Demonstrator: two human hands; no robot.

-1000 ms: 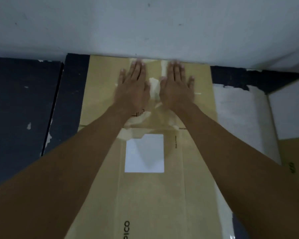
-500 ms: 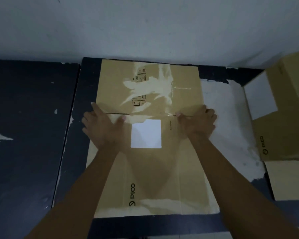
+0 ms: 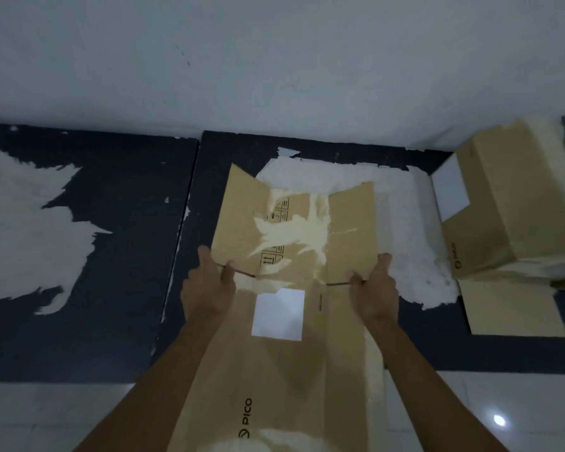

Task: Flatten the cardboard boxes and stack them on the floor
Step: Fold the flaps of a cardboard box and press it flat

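A flattened brown PICO cardboard box [image 3: 291, 360] with a white label and torn tape patches is lifted off the floor in front of me. My left hand [image 3: 209, 285] grips its left edge and my right hand [image 3: 374, 288] grips its right edge, both at the crease where the top flaps begin. The top flaps bend away from me. A second brown PICO box [image 3: 503, 203], still in box shape with a flap open on the floor, stands at the right by the wall.
The dark floor mat [image 3: 111, 321] has large white worn patches, one at the left [image 3: 23, 230] and one beyond the held box. A pale wall [image 3: 274, 60] runs along the back. Light tiles [image 3: 486, 412] show at the near edge.
My hands left the upper flaps, slid to the box's side edges at the crease, took hold and lifted it off the floor. The view pulled back and the second box came into sight.
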